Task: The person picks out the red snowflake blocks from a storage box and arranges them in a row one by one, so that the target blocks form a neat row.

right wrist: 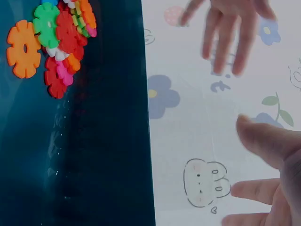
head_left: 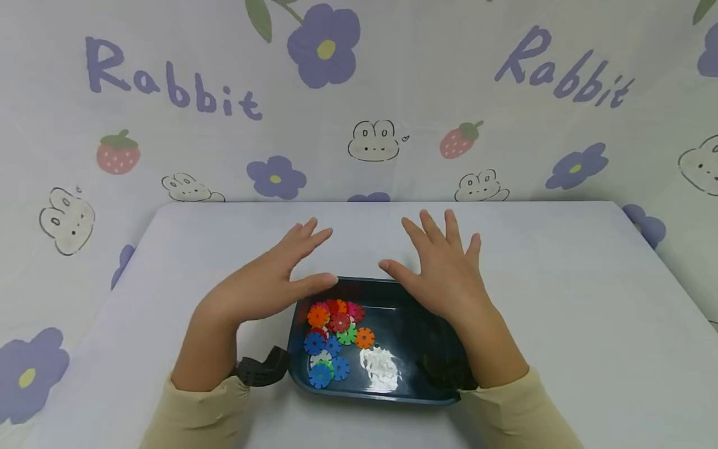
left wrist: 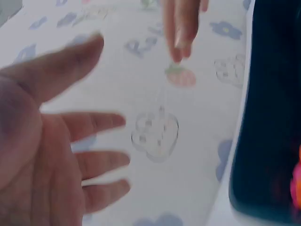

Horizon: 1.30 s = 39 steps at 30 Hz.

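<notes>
Tray (head_left: 401, 324): walled, likely to prevent scattering.
Notched discs (head_left: 333, 345): loose pile, tray's nine o'clock.
Left hand (head_left: 266, 280): tray's ten o'clock, fingers extended, holding nothing.
Right hand (head_left: 451, 277): one o'clock, fingers spread, empty, seemingly raised clear.

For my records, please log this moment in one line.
left hand: empty | right hand: empty | tray: coloured discs at left

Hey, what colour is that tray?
The tray is dark blue-green; it shows best in the head view.

The tray (head_left: 401, 333) looks smooth, glossy plastic (it mirrors light), the discs (head_left: 339, 322) plastic too, the sleeves (head_left: 196, 418) matt cloth.
</notes>
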{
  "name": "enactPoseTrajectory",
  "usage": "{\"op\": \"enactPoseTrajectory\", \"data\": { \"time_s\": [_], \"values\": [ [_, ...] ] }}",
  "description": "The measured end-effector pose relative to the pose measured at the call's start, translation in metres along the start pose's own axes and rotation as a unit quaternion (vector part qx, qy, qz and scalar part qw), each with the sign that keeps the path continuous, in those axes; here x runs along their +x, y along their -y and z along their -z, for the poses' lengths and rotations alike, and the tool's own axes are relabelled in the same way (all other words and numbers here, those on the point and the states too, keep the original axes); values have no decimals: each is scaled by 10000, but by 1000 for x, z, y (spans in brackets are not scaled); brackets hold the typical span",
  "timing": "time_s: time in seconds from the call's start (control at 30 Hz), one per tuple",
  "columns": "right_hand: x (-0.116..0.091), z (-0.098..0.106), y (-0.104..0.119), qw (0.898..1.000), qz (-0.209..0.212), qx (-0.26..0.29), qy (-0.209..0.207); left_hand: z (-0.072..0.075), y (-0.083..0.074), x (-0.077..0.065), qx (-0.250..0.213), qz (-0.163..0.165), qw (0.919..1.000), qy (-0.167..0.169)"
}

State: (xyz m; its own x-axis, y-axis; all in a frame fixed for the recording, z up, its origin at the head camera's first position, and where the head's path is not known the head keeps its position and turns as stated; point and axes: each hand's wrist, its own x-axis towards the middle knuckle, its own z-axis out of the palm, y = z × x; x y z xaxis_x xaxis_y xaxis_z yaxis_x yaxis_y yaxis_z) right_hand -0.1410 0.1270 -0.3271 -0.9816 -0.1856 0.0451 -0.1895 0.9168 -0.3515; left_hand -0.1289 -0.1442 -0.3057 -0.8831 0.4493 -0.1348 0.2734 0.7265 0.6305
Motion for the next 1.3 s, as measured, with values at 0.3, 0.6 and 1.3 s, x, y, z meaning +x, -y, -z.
{"op": "enactPoseTrajectory", "data": {
  "time_s": [0.3,0.6,1.3],
  "values": [
    [0,-4,0,9991,299,298,-2,-11,70,-22,-1662,-150,9828,787],
    [-2,-5,5,9906,936,910,-415,-54,102,0,-3605,-46,9327,108],
    [42,-33,43,8936,1683,3122,2750,-74,116,4,-4103,-132,9117,-150]
  ]
}}
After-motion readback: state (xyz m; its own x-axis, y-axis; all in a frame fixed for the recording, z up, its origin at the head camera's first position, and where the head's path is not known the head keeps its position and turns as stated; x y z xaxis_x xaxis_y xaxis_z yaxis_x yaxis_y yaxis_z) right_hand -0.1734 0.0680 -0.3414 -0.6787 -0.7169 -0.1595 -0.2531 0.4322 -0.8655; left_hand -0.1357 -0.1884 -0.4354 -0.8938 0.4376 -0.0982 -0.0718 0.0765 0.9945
